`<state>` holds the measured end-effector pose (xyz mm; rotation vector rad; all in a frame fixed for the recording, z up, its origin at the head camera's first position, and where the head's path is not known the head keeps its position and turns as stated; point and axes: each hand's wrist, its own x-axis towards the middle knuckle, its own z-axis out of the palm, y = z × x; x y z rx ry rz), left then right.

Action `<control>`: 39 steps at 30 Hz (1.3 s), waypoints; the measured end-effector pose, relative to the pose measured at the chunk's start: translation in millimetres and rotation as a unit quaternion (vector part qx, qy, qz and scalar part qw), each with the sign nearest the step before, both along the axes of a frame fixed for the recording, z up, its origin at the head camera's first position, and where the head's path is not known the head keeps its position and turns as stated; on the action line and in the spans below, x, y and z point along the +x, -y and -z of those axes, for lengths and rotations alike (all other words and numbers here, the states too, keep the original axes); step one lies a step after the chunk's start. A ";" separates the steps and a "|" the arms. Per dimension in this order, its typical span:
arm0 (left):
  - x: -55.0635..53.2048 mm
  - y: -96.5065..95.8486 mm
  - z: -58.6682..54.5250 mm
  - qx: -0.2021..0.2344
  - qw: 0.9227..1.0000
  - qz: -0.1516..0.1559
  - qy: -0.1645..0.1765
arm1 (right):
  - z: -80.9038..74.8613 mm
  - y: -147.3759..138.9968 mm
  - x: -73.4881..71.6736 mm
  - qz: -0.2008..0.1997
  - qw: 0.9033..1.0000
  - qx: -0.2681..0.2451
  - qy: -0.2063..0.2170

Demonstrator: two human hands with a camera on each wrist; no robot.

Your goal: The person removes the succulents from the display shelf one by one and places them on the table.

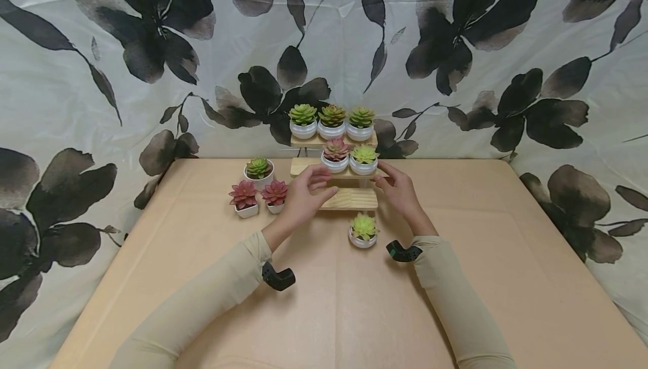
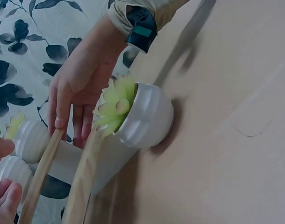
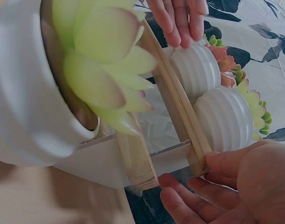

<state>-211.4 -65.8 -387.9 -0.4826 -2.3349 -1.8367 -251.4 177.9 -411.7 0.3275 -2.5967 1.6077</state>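
Observation:
A three-tier stand with wooden shelves [image 1: 349, 199] holds small artificial succulents in white ribbed pots. On its middle shelf [image 3: 179, 98], a pink succulent [image 1: 336, 150] sits beside a light green succulent [image 1: 363, 154]. My left hand [image 1: 307, 190] is at the left of these pots, its extended fingertips at or very near the pink succulent's pot [image 3: 196, 70]. At the stand's right side, my right hand [image 1: 398, 190] touches the end of the middle shelf with its thumb, the other fingers loosely extended. Another light green succulent [image 1: 363, 227] stands on the table before the stand.
Three succulents, including a middle one [image 1: 332, 116], line the top shelf. Left of the stand are a green succulent [image 1: 259, 171] and two pink succulents [image 1: 244, 194] in white pots. A floral cloth [image 1: 344, 31] hangs behind the table [image 1: 324, 313].

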 end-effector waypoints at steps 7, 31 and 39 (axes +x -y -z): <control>-5.6 -1.5 -5.2 -0.020 0.998 -0.051 -0.019 | -1.5 1.7 1.1 0.009 1.000 0.005 0.001; -30.6 -20.9 -17.7 -0.090 0.986 -0.135 0.034 | -2.5 2.0 2.8 0.010 1.000 -0.002 0.004; -39.1 -25.7 -17.1 -0.117 0.980 -0.157 0.031 | -2.4 1.1 2.3 0.007 1.000 -0.004 -0.001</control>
